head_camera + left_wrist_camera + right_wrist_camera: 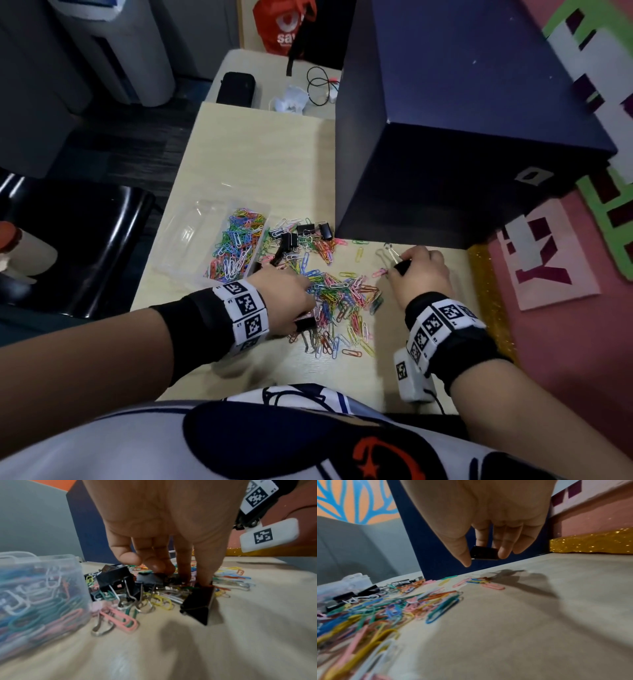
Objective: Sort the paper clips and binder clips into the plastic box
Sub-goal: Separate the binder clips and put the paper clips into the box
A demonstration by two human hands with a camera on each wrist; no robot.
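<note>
A clear plastic box (191, 236) stands left on the table, its right compartment full of coloured paper clips (238, 243). More loose paper clips (342, 301) lie spread between my hands, with several black binder clips (301, 233) behind them. My left hand (301, 301) reaches down into the pile by the box. Its curled fingers (157, 566) and thumb close on a cluster of black binder clips (197, 601). My right hand (399, 269) is at the pile's right edge, just above the table. It pinches one black binder clip (484, 554) between thumb and fingers, with the wire handles (385, 255) pointing away.
A big dark blue box (462, 137) stands right behind the clips. A gold glitter strip (486, 291) and a pink board (565, 308) border the table on the right. A black chair (85, 240) is left of the table. A black case (236, 87) and cables lie farther back.
</note>
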